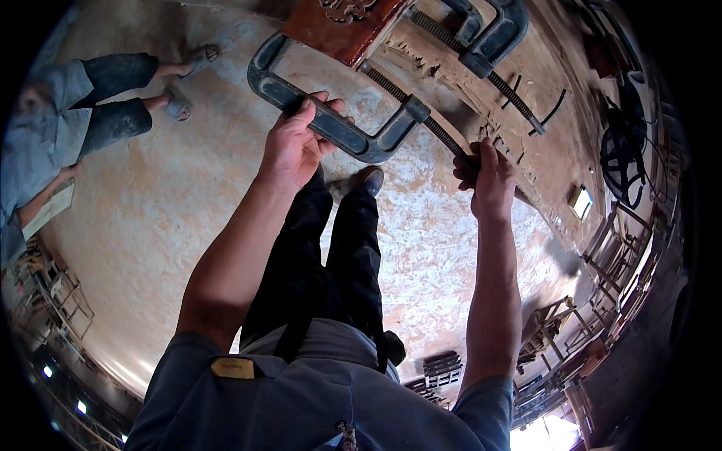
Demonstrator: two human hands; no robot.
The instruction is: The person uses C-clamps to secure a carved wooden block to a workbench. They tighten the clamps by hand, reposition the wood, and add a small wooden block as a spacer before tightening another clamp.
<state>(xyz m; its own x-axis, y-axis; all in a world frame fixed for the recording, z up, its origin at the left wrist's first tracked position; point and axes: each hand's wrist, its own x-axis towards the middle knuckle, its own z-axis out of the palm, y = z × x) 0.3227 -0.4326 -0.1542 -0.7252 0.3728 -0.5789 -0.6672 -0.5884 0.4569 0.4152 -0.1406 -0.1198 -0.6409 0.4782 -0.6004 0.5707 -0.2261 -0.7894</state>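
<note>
A large dark blue-grey C-clamp (342,134) spans the space in front of me. My left hand (299,139) grips the middle of its frame, thumb on top and fingers around the far side. My right hand (490,179) is closed around the outer end of its threaded screw (444,137), and hides the handle there. The frame's far arm lies beside a carved, glossy red-brown wooden piece (338,31). The screw's inner tip is close to that piece's near corner; whether it touches, I cannot tell.
A second C-clamp (498,43) sits farther back on a rough wooden bench (451,101). A black curved rod (555,109) lies near its screw. Another person (49,139) is at the left. A black wire cage (624,150) and wooden frames (553,331) stand at the right.
</note>
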